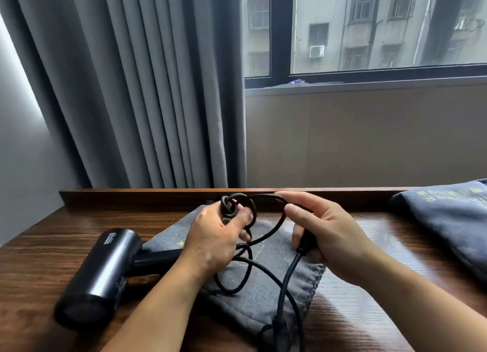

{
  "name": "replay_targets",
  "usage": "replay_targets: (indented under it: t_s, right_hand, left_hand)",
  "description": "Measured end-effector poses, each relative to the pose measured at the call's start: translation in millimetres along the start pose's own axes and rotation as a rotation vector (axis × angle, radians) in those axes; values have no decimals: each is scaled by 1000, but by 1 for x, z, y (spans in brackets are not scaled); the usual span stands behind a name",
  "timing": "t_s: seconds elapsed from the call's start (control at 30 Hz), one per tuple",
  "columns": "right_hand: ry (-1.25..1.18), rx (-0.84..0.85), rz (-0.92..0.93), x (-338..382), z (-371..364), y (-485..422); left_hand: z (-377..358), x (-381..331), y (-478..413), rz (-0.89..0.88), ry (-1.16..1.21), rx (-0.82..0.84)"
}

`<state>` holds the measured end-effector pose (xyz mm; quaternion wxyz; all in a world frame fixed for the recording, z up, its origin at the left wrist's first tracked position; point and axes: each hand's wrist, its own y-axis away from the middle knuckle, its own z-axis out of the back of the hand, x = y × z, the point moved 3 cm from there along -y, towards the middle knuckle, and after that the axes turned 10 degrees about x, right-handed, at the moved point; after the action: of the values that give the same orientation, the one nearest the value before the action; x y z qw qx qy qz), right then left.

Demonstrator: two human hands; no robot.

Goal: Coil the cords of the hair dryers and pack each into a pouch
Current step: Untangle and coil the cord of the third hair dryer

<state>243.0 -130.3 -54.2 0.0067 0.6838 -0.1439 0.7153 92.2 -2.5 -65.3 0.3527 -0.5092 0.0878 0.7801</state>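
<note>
cord [286, 278] on pouch [250, 308] | L hand [213, 237] grips it | R hand [325, 235] pinches it

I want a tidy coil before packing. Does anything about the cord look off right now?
Yes. The cord bunches into a small tangled knot at the left hand, while loose, uneven loops sprawl over the grey pouch. The right hand grips another stretch. Nothing looks damaged.

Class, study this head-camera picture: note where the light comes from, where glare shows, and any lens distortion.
Head view: daylight enters through the window; a pale sheen lies on the table right of the grey pouch; the curtain folds lean, a wide-angle effect; the black hair dryer shows little surface detail; the cord in the left hand and right hand looks fairly sharp.
</note>
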Motion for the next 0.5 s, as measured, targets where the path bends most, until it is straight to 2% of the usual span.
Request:
replay_targets:
  t_s: [0.13,0.2,0.3,0.4,0.5]
  right_hand:
    - [33,-204,-42,-7,13,-1]
    - [21,-302,-42,-8,21,0]
    - [-55,-472,76,1,40,1]
    - [-59,-621,220,16,61,4]
    - [27,-679,296,33,71,4]
  left_hand:
    - [16,6,-6,60,449,-246]
    - [22,6,-7,40,715,-282]
    - [31,6,-11,-58,1020,-267]
    - [38,7,-13,-112,1133,-277]
    - [44,14,-18,-116,1099,-336]
